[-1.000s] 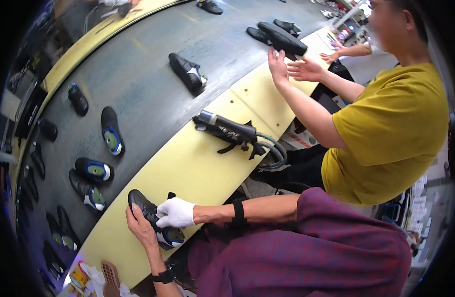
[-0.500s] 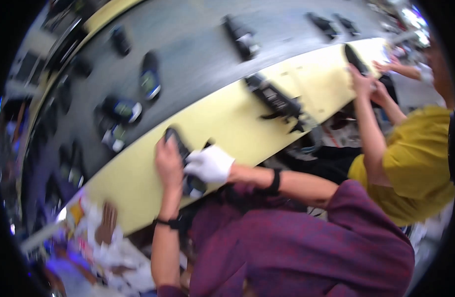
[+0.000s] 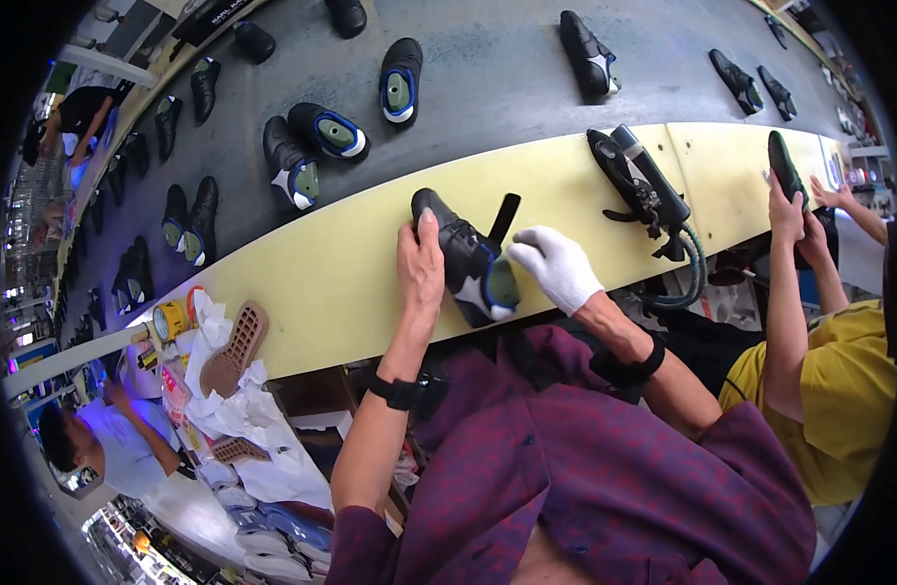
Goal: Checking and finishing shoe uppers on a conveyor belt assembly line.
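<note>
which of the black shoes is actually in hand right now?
The black shoe on the yellow ledge, gripped between the bare left hand and gloved right hand; the others lie untouched on the grey belt.

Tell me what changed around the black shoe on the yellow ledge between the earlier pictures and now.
The view swung, so the scene sits differently in the picture. The bare left hand kept its grip on the black shoe with the green insole, and the white-gloved right hand stayed at the shoe's opening. The shoe remains on the yellow ledge. The black hand tool with the coiled hose lies where it was. The neighbour in yellow still handles another shoe.
</note>
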A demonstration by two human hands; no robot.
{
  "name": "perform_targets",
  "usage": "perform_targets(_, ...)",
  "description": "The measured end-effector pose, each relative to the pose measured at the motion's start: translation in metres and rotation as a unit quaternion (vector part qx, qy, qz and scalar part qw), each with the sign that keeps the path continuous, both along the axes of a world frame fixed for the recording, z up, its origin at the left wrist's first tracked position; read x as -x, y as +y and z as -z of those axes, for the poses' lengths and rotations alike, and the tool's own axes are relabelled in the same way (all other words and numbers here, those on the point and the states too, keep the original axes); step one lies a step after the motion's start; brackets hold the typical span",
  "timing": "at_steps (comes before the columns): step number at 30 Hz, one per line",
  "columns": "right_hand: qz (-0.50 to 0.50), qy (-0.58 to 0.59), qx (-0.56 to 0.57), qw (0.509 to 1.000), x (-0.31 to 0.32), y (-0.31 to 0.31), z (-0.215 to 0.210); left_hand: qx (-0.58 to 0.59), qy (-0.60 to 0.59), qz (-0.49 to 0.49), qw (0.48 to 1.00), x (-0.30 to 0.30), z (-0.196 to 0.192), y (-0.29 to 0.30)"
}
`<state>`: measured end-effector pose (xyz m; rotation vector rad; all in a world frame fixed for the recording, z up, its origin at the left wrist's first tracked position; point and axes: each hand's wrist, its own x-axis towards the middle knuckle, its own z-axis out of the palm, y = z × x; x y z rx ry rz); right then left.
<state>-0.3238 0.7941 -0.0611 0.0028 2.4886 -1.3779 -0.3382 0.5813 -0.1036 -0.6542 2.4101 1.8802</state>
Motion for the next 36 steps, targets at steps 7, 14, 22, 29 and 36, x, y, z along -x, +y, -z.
perform_targets(7, 0.007, -0.075, -0.016, 0.997, 0.021, 0.0, 0.007, 0.063, 0.005, 0.043, 0.997, 0.015, -0.001, -0.019)
perform_targets(14, -0.023, -0.208, 0.002, 0.978, 0.046, -0.001, -0.025, 0.311, 0.24, 0.45, 0.802, 0.047, -0.062, -0.04)
perform_targets(22, -0.041, 0.191, -0.152, 0.969, 0.063, 0.003, -0.027, 0.438, 0.149, 0.387, 0.798, 0.007, -0.038, -0.032)
perform_targets(29, 0.102, 0.129, -0.271, 0.948, 0.094, 0.174, -0.025, 0.374, 0.09, 0.293, 0.875, -0.025, -0.037, -0.015)
perform_targets(36, 0.008, 0.048, -0.245, 0.968, 0.095, 0.149, -0.051, 0.379, 0.092, 0.256, 0.885, -0.035, -0.022, 0.006)
